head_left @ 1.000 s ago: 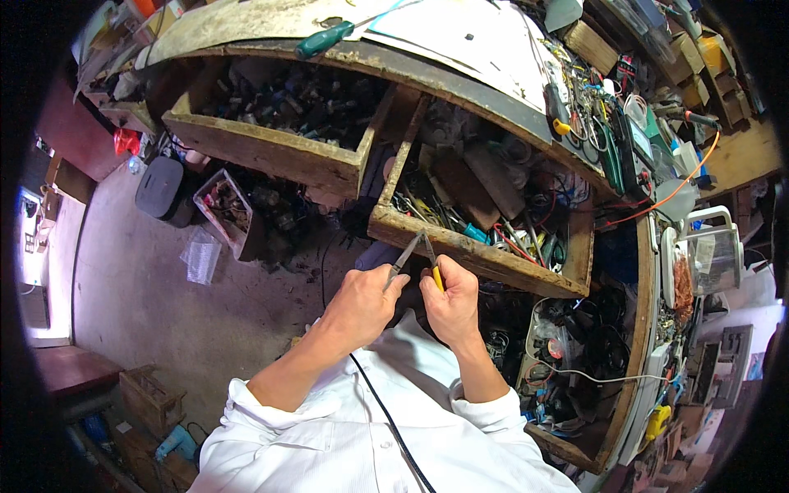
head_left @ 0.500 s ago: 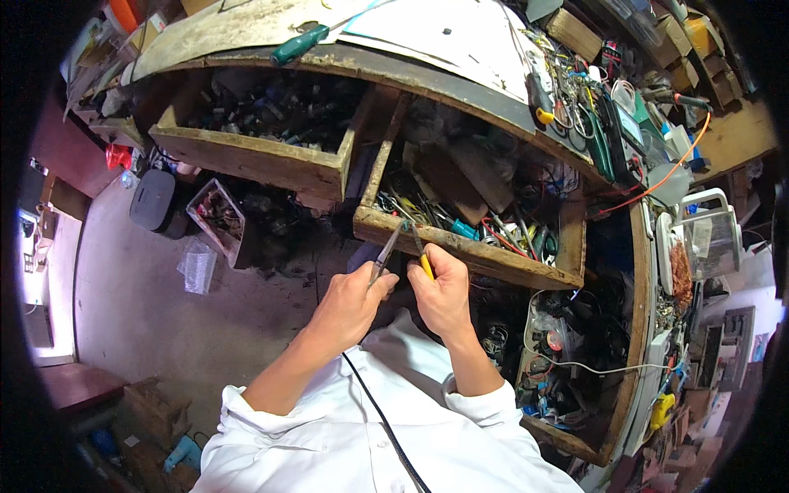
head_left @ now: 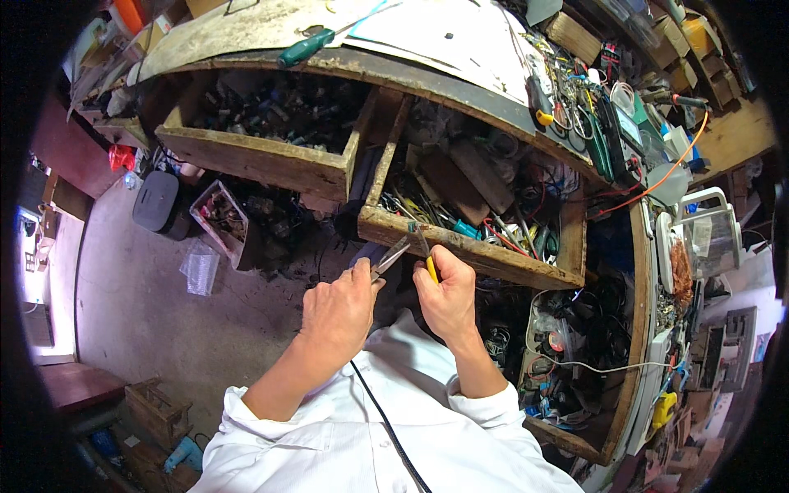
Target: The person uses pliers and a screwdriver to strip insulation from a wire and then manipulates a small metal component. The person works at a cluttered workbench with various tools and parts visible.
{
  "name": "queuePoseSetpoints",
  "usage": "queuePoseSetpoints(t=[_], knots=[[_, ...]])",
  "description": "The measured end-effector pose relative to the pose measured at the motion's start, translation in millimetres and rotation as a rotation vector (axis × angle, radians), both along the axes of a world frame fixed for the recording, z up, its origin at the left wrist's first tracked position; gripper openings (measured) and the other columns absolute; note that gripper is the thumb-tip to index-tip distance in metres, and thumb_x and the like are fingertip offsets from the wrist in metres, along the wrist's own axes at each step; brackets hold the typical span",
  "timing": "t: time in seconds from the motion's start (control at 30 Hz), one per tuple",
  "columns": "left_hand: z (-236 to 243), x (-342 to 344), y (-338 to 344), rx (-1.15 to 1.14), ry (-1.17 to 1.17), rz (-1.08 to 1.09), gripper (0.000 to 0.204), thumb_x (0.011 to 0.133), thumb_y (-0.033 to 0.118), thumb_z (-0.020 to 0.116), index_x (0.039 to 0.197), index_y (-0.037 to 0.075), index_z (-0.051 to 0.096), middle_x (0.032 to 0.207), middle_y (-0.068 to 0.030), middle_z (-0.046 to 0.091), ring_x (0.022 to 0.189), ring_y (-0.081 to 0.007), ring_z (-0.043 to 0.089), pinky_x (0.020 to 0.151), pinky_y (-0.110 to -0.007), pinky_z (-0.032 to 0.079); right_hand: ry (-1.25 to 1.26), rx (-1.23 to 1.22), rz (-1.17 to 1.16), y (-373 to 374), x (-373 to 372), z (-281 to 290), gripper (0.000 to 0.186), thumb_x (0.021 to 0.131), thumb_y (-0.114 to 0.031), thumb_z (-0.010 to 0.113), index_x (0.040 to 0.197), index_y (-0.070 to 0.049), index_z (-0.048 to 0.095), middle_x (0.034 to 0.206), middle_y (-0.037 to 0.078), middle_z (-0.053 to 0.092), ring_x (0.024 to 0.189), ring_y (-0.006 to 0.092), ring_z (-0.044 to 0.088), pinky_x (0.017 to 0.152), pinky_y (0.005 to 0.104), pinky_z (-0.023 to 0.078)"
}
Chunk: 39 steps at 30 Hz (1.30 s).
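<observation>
Pliers (head_left: 386,263) of grey metal with a dull sheen; yellow-handled tool (head_left: 432,269) with a smooth plastic grip and metal tip. Drawer (head_left: 493,261) of rough, worn wood; screwdriver (head_left: 302,49) with a glossy green plastic handle; shirt (head_left: 345,448) of matt white cloth; bubble wrap (head_left: 200,268) of clear, shiny plastic.

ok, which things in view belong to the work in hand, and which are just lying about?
In use:
long-nosed tool, likely pliers, in left hand
yellow-handled tool in right hand
apparently a small part at its tip, unidentifiable

Lying about:
green-handled screwdriver
black-and-yellow screwdriver
clear plastic wrap
</observation>
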<state>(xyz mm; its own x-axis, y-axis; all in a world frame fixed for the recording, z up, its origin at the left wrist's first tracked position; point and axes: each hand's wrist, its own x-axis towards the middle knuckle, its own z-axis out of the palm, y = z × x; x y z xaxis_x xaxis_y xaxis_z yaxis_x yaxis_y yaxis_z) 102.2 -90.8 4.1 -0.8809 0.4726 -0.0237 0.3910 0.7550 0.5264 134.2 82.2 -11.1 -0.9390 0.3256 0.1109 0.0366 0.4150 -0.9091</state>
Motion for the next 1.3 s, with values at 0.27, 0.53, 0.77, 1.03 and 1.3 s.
queuePoseSetpoints(t=[0.27, 0.53, 0.77, 1.03, 1.3], knots=[[-0.9, -5.1, -0.3, 0.018, 0.024, -0.012, 0.024, 0.1, 0.024, 0.061, 0.099, 0.001, 0.057, 0.079, -0.022, 0.069, 0.07, -0.0432, 0.068, 0.058, -0.052, 0.052, 0.106, 0.104, 0.034, -0.5, 3.6, -3.6, 0.026, 0.082, 0.004, 0.062, 0.071, 0.0, 0.039, 0.062, 0.005, 0.034, 0.06, 0.0103, 0.033, 0.052, 0.0298, 0.033], [-8.7, -5.6, -0.6, 0.137, -0.112, -0.074, 0.026, 0.1, 0.027, 0.06, 0.097, 0.001, 0.057, 0.076, -0.0223, 0.066, 0.072, -0.0453, 0.066, 0.06, -0.054, 0.049, 0.16, 0.173, 0.055, 1.6, 4.3, -4.8, 0.027, 0.079, 0.005, 0.064, 0.071, 0.0, 0.038, 0.063, 0.011, 0.036, 0.057, 0.0197, 0.036, 0.052, 0.0334, 0.035], [-5.1, -10.9, -12.8, 0.242, -0.394, -0.127, 0.027, 0.101, 0.025, 0.057, 0.104, -0.002, 0.06, 0.079, -0.0179, 0.069, 0.074, -0.037, 0.069, 0.068, -0.044, 0.051, 0.318, 0.663, 0.172, 29.7, 1.3, 9.2, 0.024, 0.067, 0.001, 0.069, 0.07, -0.007, 0.046, 0.069, 0.011, 0.047, 0.058, 0.0311, 0.055, 0.051, 0.0408, 0.044], [-3.2, -25.2, -17.7, 0.481, -0.685, -0.062, 0.029, 0.104, 0.025, 0.056, 0.113, -0.001, 0.064, 0.077, -0.0095, 0.068, 0.058, -0.0153, 0.06, 0.056, -0.03, 0.047, 0.402, 0.933, 0.32, 50.5, -1.0, 28.3, 0.018, 0.071, -0.004, 0.068, 0.069, -0.009, 0.05, 0.069, 0.006, 0.05, 0.061, 0.0236, 0.057, 0.051, 0.0368, 0.047], [-6.4, -36.5, -10.9, 1.044, -1.237, -0.078, 0.028, 0.104, 0.029, 0.061, 0.103, 0.001, 0.064, 0.079, -0.0057, 0.066, 0.051, -0.0039, 0.045, 0.046, -0.019, 0.033, 0.366, 0.825, 0.469, 44.9, -3.1, 25.8, 0.022, 0.068, -0.003, 0.07, 0.069, -0.009, 0.05, 0.07, 0.006, 0.05, 0.061, 0.0242, 0.056, 0.05, 0.0364, 0.045]])
